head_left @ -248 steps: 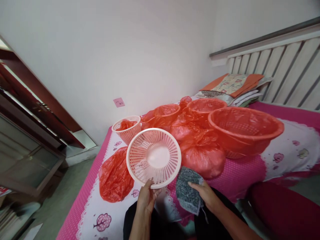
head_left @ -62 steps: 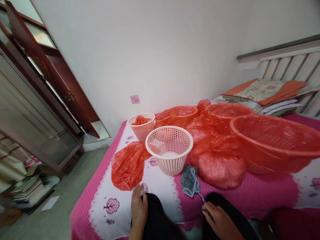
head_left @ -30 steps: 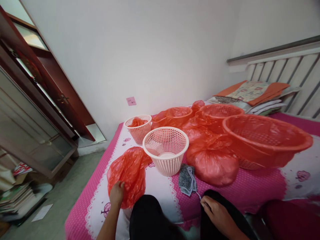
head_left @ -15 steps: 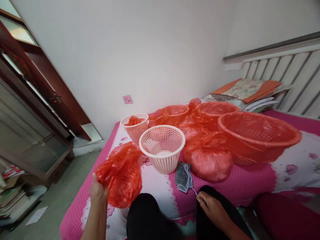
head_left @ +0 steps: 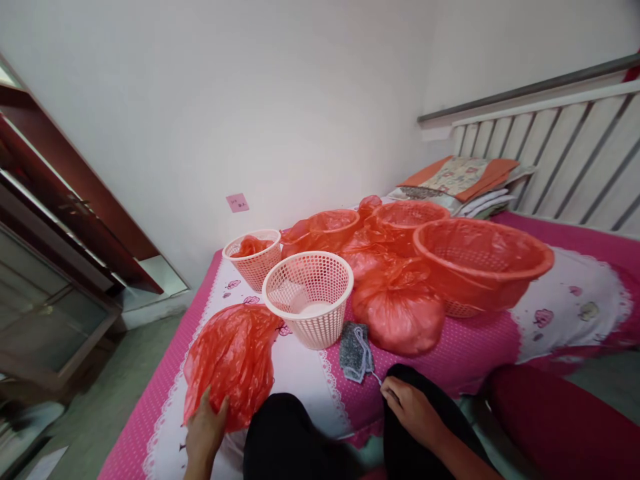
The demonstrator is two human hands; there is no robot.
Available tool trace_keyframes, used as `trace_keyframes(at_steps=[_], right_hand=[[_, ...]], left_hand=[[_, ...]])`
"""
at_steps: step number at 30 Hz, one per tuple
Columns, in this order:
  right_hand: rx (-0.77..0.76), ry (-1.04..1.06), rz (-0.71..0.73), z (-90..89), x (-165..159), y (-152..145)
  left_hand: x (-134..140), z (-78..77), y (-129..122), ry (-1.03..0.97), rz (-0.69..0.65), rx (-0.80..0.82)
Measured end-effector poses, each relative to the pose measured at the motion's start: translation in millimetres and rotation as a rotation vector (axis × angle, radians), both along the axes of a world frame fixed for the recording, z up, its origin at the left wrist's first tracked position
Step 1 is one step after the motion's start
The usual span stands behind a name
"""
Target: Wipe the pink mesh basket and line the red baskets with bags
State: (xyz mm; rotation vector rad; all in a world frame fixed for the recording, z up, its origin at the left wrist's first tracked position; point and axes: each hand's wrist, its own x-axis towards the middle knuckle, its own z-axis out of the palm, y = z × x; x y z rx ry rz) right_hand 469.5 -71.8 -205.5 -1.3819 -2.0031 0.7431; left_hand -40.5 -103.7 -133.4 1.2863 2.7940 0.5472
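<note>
A crumpled red plastic bag [head_left: 233, 363] lies at the bed's left edge. My left hand [head_left: 206, 423] touches its near side, fingers apart and not gripping. My right hand [head_left: 407, 403] rests on my right thigh, closed on the end of a thin pale cord [head_left: 376, 379]. That cord runs to a small grey fabric piece [head_left: 355, 352] lying on the bedspread. Behind it stands a pale pink perforated plastic basket [head_left: 325, 330], upright, with nothing red in it. To the right sits a full, gathered red bag [head_left: 400, 313].
A second pale basket [head_left: 257, 267] with red plastic inside stands near the wall. Several baskets lined with red bags, including a large one [head_left: 480, 293], fill the right side. Folded bedding [head_left: 460, 177] is stacked by the radiator [head_left: 570, 153]. The bed's left edge [head_left: 165, 373] drops to the floor.
My left hand has let go of the red bag's gathered edge and moved down to its near side. The bag has spread flatter. My right hand still holds the cord; the view has shifted.
</note>
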Motion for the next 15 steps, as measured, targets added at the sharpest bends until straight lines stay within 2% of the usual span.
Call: trace_keyframes(at_steps=[2, 4, 8, 11, 13, 15], right_hand=[[-0.008, -0.005, -0.002, 0.7, -0.5, -0.1], [-0.015, -0.015, -0.004, 2.4, -1.1, -0.8], [-0.010, -0.031, -0.013, 6.7, -2.1, -2.2], [-0.005, -0.030, -0.020, 7.7, -2.4, -1.7], [-0.006, -0.029, -0.021, 7.0, -2.5, -0.9], [-0.010, -0.029, -0.021, 6.3, -2.6, -0.1]], left_hand=[[2.1, -12.3, 3.0, -0.045, -0.092, -0.015], [5.0, -17.5, 6.3, -0.088, -0.134, -0.002], [5.1, -8.2, 8.8, -0.104, -0.116, 0.072], [0.5, 9.1, 7.5, -0.121, 0.076, 0.168], [-0.5, 24.2, 6.6, -0.144, 0.235, 0.305], [2.1, 42.4, 5.9, -0.120, 0.314, 0.438]])
